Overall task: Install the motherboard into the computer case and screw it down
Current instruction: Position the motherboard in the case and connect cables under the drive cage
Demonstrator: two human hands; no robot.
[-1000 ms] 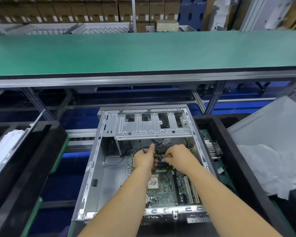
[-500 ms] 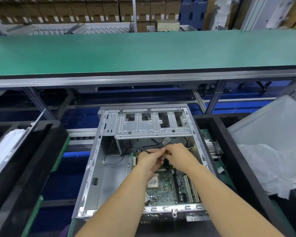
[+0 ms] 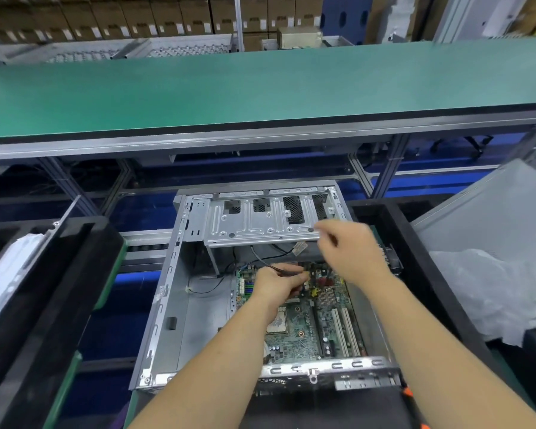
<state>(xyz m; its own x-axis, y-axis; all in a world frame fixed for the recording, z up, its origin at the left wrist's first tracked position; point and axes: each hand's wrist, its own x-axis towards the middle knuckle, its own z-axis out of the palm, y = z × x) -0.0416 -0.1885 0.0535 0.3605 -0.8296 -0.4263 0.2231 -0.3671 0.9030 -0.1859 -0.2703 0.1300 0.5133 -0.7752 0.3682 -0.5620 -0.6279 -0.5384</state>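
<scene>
- Head view, nearest zone: two bare forearms reach forward over the near flange of the computer case [image 3: 291, 371], which lies open side up between black foam trays [image 3: 53, 305].
- No brand, label or writing is legible on any component.
- Motherboard [image 3: 304, 329]: seated flat on the case floor, right of centre, with white expansion slots [image 3: 344, 332] along its right portion and a square processor socket [image 3: 277, 320] partly under the left wrist.
- Left hand [image 3: 276, 284]: low over the far part of the board, fingers curled and pinching a thin dark cable [image 3: 260, 261] that trails toward the drive cage.
- Right hand [image 3: 350, 250]: raised above the board near the case's right wall, blurred; fingers loosely curled, and whether they hold anything cannot be determined.
- Drive cage [image 3: 260, 224]: perforated metal bracket spanning the far end of the case.
- White plastic sheeting [image 3: 489, 289] lies to the right.
- Green conveyor surface [image 3: 260, 85] runs across beyond the case; stacked cardboard boxes [image 3: 136, 17] line the far wall.
</scene>
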